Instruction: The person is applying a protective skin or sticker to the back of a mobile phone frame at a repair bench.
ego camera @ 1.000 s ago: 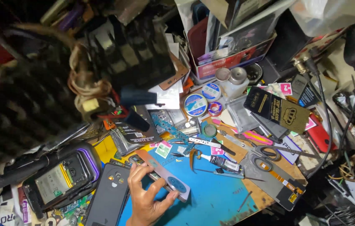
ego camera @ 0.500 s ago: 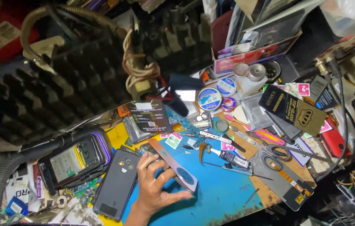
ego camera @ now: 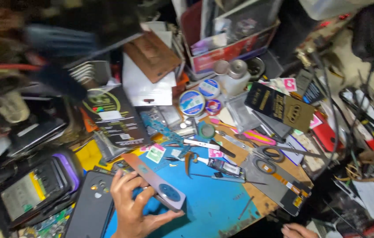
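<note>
- While the top left is just motion blur, the left hand [ego camera: 132,207] shows fine: fingers curled round a long flat grey phone frame with a round blue spot [ego camera: 156,181], lifted at a slant over the blue work mat [ego camera: 213,207].
- Right hand [ego camera: 299,230] is cut off at the bottom edge, only fingertips showing, so can't tell its grip.
- A dark phone back with camera holes [ego camera: 91,207] lies just beside the left hand.
- Grey-handled scissors [ego camera: 268,159] sit right of the mat.
- Only open room is the mat's lower middle; clutter crowds every other edge.
</note>
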